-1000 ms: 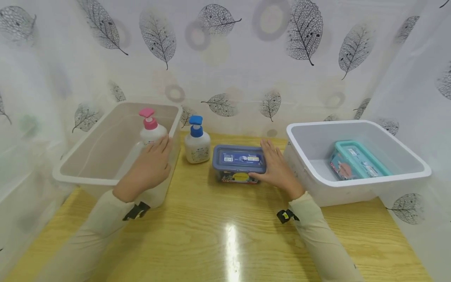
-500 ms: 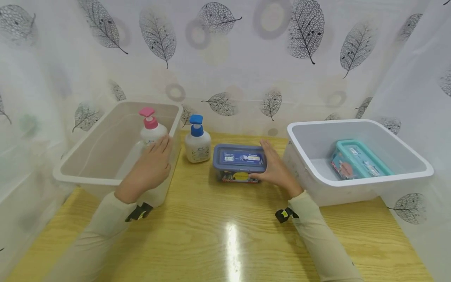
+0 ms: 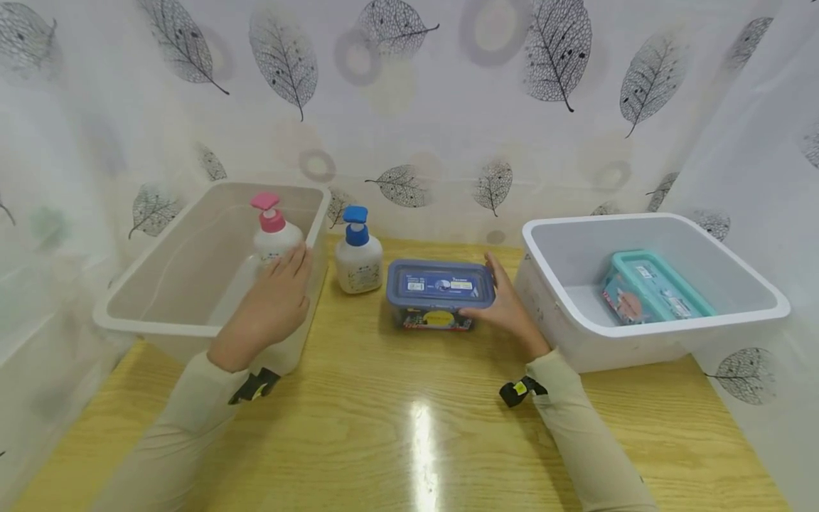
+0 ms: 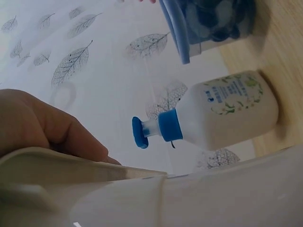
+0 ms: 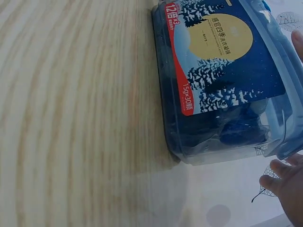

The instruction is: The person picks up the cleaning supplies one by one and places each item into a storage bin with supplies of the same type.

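Observation:
My left hand [image 3: 265,306] rests over the right rim of the left bin [image 3: 160,329], beside a white pump bottle with a pink head [image 3: 271,222] standing inside. Its fingertips partly cover that bottle; how they lie there is partly hidden. In the left wrist view, the hand [image 4: 42,125] sits on the rim. My right hand [image 3: 512,313] is spread at the right end of a laundry-pod box with a blue lid [image 3: 416,276], thumb at its front edge. The right wrist view shows some fingers [image 5: 289,189] apart from the box [image 5: 218,109].
A white pump bottle with a blue head [image 3: 360,267] stands between the left bin and the box. On the right, a white bin [image 3: 576,313] holds a teal-lidded box [image 3: 659,288]. A leaf-print curtain [image 3: 409,107] hangs behind the wooden table [image 3: 358,427].
My right hand has eased off to the right, uncovering the right end of the blue lid. My left hand stays at the left bin's rim.

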`<state>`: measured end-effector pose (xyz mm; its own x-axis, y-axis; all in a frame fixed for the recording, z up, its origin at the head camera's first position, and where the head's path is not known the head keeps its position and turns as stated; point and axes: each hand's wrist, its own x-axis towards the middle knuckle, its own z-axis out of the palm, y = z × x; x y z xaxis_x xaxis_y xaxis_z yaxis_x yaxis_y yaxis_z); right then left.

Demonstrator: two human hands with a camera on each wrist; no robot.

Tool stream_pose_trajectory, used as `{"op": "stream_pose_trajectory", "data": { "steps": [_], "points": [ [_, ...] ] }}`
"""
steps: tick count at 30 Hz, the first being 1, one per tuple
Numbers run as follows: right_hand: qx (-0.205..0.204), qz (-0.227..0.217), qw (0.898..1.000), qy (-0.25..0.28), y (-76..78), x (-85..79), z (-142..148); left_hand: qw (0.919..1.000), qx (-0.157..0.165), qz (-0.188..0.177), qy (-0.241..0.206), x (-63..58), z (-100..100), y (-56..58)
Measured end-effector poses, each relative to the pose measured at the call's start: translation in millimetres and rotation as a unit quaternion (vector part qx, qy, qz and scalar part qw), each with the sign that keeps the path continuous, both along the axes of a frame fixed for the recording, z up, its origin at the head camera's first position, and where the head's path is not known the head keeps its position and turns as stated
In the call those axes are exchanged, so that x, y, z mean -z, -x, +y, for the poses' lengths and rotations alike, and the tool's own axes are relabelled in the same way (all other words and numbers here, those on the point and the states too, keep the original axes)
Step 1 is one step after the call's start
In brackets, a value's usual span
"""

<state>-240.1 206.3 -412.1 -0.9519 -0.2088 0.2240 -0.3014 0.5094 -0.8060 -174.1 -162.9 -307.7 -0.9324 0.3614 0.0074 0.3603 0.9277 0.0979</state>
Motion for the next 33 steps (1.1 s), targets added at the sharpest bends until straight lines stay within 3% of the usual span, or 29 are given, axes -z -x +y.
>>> {"op": "stream_pose_trajectory", "data": {
  "steps": [17, 28, 33],
  "points": [
    [-0.002, 0.007, 1.000, -0.012, 1.6, 4.9, 2.3, 1.0000, 0.001, 0.007, -0.004, 1.3, -0.9, 1.5],
    [-0.010, 0.025, 0.998, -0.056, -2.8, -0.4, 1.8, 0.9999, 0.004, 0.011, -0.002, 1.5, -0.7, -1.2],
    [-0.019, 0.037, 0.994, -0.106, -4.4, -4.0, -0.5, 1.0000, -0.001, 0.006, -0.005, 1.1, 0.3, -2.9]
  ]
}}
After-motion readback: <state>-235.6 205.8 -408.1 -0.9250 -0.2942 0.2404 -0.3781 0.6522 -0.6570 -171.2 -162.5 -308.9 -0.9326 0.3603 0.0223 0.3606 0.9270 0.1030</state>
